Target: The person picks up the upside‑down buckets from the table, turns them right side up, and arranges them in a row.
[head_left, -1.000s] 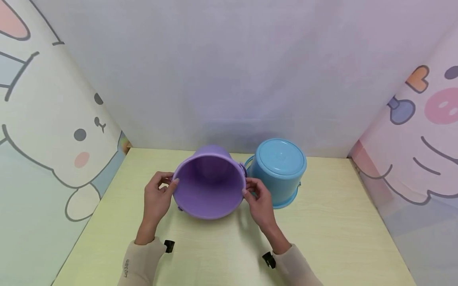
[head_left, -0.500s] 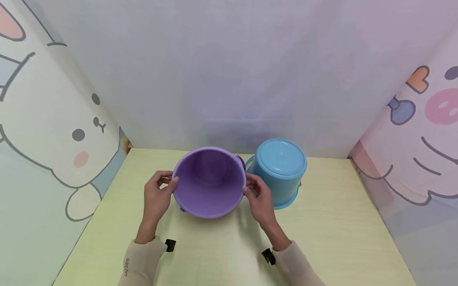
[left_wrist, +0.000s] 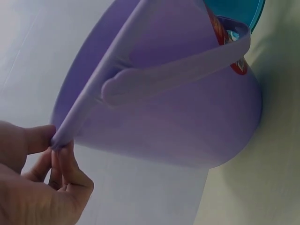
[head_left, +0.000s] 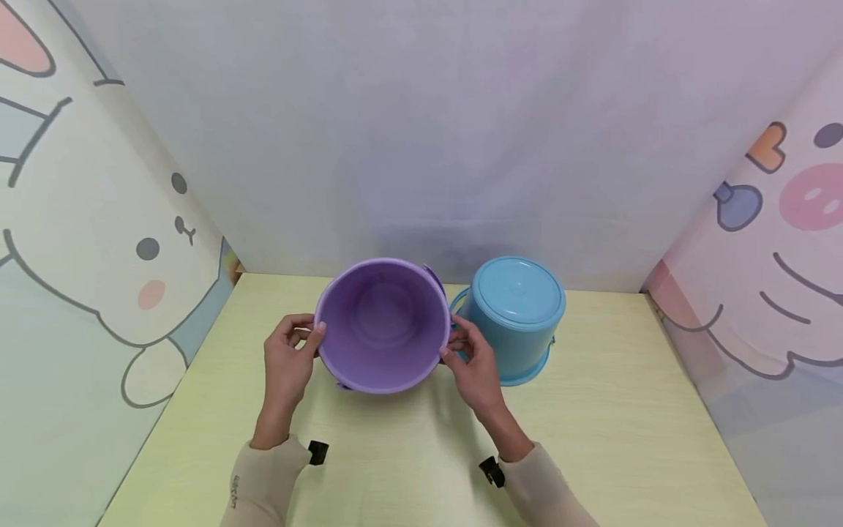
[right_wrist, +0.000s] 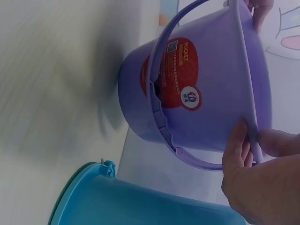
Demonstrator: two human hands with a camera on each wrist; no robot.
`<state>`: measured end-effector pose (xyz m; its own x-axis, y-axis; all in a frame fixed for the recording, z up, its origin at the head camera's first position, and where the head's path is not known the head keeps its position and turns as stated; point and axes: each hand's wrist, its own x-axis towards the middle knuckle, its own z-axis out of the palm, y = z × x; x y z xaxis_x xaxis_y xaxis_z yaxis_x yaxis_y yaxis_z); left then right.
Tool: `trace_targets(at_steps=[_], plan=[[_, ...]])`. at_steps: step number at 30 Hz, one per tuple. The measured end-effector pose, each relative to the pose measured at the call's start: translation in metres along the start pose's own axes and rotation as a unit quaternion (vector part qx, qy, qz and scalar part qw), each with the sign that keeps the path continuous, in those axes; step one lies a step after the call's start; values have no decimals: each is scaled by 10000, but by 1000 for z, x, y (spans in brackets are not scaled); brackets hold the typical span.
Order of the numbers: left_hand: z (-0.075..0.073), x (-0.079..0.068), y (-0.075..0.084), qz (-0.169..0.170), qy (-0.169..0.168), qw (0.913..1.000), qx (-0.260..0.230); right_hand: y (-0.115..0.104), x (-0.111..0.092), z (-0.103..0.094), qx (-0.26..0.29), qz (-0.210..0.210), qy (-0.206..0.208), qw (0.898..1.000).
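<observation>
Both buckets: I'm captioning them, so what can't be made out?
Inside of the blue bucket: head view, hidden by its upturned base.
Part of that bucket: right wrist view, cut off by the bottom edge.
Fine print on the red label of the purple bucket: right wrist view, too small.
Part of that label: left wrist view, behind the handle.

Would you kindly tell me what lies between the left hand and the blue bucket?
In the head view, the purple bucket and the right hand lie between them.
</observation>
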<state>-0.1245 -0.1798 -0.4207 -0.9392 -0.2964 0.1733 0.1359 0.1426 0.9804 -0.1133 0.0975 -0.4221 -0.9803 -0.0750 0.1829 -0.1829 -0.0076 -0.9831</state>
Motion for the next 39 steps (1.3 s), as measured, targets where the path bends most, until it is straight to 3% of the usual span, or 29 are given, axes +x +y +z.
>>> trace_targets(at_steps=[8, 14, 18, 23, 28, 33, 39], plan=[[-4, 4, -5, 45, -265, 9996, 56, -6, 9, -1, -165, -168, 105, 9997], [-5, 6, -9, -47, -422, 9990, -162, -10, 14, 0, -203, -230, 206, 9993], [-7, 6, -9, -242, -593, 9965, -545, -15, 17, -1, -266, -186, 25, 9995], [-9, 6, -8, -442, -708, 9918, -966, -20, 22, -3, -264, 298, -401, 9984], [-10, 8, -8, -636, -695, 9880, -1220, -11, 31, -4, -186, 490, -532, 9972], [-8, 10, -8, -765, -617, 9849, -1422, 4, 42, -3, -128, 424, -269, 9987], [-5, 11, -8, -875, -473, 9834, -1515, 7, 49, 0, 14, 393, -38, 9992]])
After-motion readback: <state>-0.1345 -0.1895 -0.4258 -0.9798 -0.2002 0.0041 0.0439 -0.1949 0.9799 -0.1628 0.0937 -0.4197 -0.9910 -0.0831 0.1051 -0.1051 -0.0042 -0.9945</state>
